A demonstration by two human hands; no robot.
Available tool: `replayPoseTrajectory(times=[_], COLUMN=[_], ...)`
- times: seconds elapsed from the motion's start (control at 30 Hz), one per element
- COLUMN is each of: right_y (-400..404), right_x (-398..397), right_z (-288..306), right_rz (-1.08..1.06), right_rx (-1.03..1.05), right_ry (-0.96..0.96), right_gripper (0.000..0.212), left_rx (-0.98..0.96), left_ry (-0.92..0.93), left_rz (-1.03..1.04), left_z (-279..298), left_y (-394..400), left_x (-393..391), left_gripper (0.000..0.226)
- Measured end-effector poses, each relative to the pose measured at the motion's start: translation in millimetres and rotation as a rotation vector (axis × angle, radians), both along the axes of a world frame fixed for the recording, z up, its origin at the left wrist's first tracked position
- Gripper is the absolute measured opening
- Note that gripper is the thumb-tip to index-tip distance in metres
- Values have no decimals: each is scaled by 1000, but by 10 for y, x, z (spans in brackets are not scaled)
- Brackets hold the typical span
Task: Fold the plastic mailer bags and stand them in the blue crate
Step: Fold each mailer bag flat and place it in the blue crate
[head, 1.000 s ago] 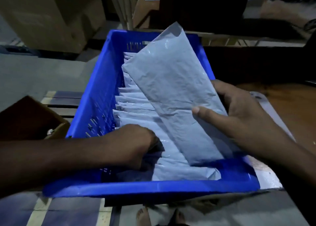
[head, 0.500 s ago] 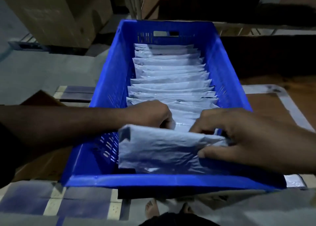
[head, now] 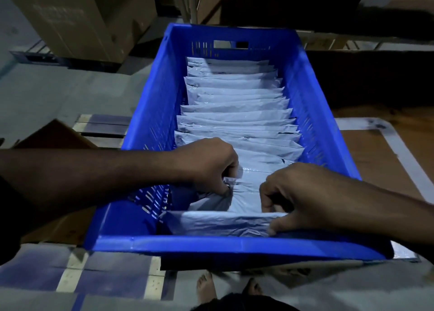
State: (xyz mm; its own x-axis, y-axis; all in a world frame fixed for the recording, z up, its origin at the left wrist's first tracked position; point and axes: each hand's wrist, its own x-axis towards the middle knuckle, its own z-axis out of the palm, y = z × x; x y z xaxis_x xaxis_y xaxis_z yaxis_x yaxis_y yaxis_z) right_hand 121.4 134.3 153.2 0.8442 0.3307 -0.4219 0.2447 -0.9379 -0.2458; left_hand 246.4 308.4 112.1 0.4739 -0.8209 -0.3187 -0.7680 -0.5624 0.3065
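No brand, label or writing can be read anywhere; the large cardboard box at far left bears only blurred marks.

The blue crate sits lengthwise away from the viewer, its near rim overhanging a tiled floor where bare toes show just below it. Inside, a row of folded grey mailer bags stands on edge, one behind another, from the far wall with its handle slot down to the hands.

At the near end, one folded mailer bag lies along the near wall, tilted and lower than the row. The right hand pinches its right top edge, fingers curled and thumb on the near face. The left hand reaches in over the left wall, fingers curled down and gripping crumpled plastic of the nearest bags in the row.

Between that near bag and the row is a narrow gap; the crate's near-left corner beside the slotted wall is bare.

A brown wooden board with a pale border lies to the right under the crate, and a brown carton corner shows at left behind the left forearm.
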Motion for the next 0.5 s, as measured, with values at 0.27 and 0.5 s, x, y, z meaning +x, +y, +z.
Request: replayPoseTrajectory(times=[0.27, 0.5], right_y=[127, 55], right_x=[28, -39], right_z=[-153, -75], right_rz=[97, -1], right_rx=[-253, -216], right_ry=[-44, -76], right_gripper=[37, 57], left_rx=[34, 112], left_ry=[-52, 73], left_rz=[-53, -51], left_z=[39, 328], left_y=[28, 248], left_x=[-83, -141], left_gripper=[15, 64])
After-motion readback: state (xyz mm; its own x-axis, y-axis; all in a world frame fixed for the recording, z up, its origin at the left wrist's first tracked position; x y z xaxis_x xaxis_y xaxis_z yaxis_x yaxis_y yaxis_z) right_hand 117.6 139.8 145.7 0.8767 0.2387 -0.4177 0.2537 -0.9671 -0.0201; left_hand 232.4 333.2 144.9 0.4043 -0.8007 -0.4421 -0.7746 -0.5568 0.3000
